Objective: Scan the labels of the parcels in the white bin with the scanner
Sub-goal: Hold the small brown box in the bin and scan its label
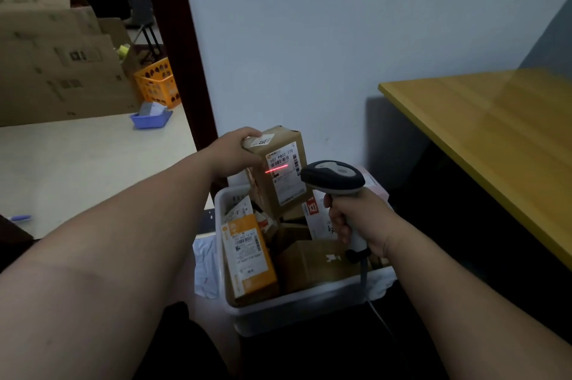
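My left hand point(235, 150) grips the top left corner of a brown cardboard parcel point(266, 190), held upright over the back of the white bin point(297, 302). Its white label point(286, 176) faces me, and a red scan line crosses the label's upper part. My right hand point(359, 221) holds the grey and black scanner point(332, 176) by its handle, its head pointed at that label from the right. Inside the bin lie an orange parcel point(250, 259) with a label, a plain brown box point(312, 262) and a white parcel point(318, 218) with red print.
A yellow tabletop point(501, 138) juts out on the right above the bin. A white wall stands behind. On the left are stacked cardboard boxes point(58, 63), an orange basket point(158, 82) and a small blue tray point(151, 119) on the pale floor. White wrapping point(205, 265) lies beside the bin.
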